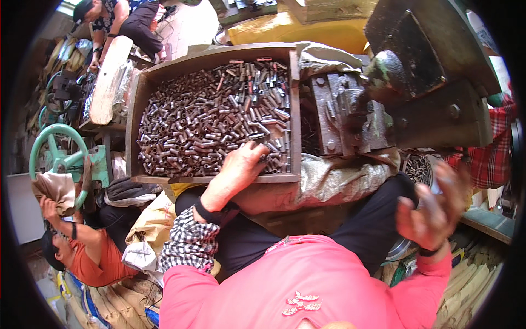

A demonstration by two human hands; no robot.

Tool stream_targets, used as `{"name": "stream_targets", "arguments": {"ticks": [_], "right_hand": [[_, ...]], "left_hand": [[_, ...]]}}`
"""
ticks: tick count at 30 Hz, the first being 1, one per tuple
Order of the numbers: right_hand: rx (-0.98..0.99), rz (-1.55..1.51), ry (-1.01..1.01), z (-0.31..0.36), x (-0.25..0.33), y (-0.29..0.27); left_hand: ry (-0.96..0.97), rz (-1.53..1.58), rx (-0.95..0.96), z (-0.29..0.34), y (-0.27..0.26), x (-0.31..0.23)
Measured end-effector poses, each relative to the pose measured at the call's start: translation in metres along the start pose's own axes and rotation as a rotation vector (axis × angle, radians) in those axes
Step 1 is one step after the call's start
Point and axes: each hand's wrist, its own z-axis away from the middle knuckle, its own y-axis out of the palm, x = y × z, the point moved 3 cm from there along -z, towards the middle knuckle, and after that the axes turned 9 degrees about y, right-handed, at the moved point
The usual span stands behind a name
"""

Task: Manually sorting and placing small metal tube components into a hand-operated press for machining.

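A wooden tray (213, 180) full of short metal tubes (192, 118) lies in front of me. At its near right part, my left hand (239, 167) rests among the tubes with its fingers curled down. Whatever those fingertips hold is hidden. To the right, my right hand (433, 211) is raised beside my knee, blurred by motion, its fingers apart and nothing visible in them. Right of the tray stands a dark, greasy machine with a flat metal die block (342, 118). A round container of small metal pieces (419, 167) sits just beyond my right hand.
Heavy machine parts (438, 109) overhang the right side. Cloth sacking (339, 178) drapes below the die block. At left, a person in orange (93, 255) is by a green handwheel (59, 159). Another person (118, 22) bends at the far left. Red plaid cloth (496, 156) shows at right.
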Motion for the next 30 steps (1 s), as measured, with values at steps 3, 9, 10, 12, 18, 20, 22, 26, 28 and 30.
{"name": "stream_targets", "arguments": {"ticks": [3, 9, 10, 12, 18, 20, 22, 26, 28, 30], "right_hand": [[-0.068, -0.11, 0.179, -0.014, 0.013, 0.057], [0.122, 0.082, 0.088, -0.021, 0.054, 0.048], [0.196, 0.152, 0.155, -0.022, 0.057, 0.056], [0.417, 0.283, 0.277, -0.023, 0.062, 0.07], [0.195, 0.207, 0.319, -0.002, 0.072, 0.028], [0.118, 0.166, 0.318, 0.013, 0.072, 0.022], [0.085, -0.065, 0.211, 0.025, 0.078, 0.023], [0.22, -0.424, 0.155, 0.029, 0.091, 0.067], [0.266, -0.427, 0.211, 0.021, 0.082, 0.097], [0.261, -0.308, 0.253, 0.007, 0.066, 0.133]], "left_hand": [[0.03, -0.072, 0.003, -0.004, 0.003, 0.002], [0.02, -0.254, 0.098, -0.019, 0.014, 0.005], [0.022, -0.249, 0.092, -0.02, 0.015, 0.006], [0.012, -0.221, -0.013, -0.021, 0.015, 0.011], [0.039, -0.181, -0.041, -0.017, 0.016, 0.017], [0.062, -0.199, -0.006, -0.02, 0.017, 0.014], [0.031, -0.225, -0.025, -0.025, 0.018, 0.01], [0.059, -0.296, -0.008, -0.028, 0.017, 0.005], [0.066, -0.305, 0.01, -0.027, 0.018, 0.005], [0.093, -0.314, 0.015, -0.024, 0.016, 0.006]]}}
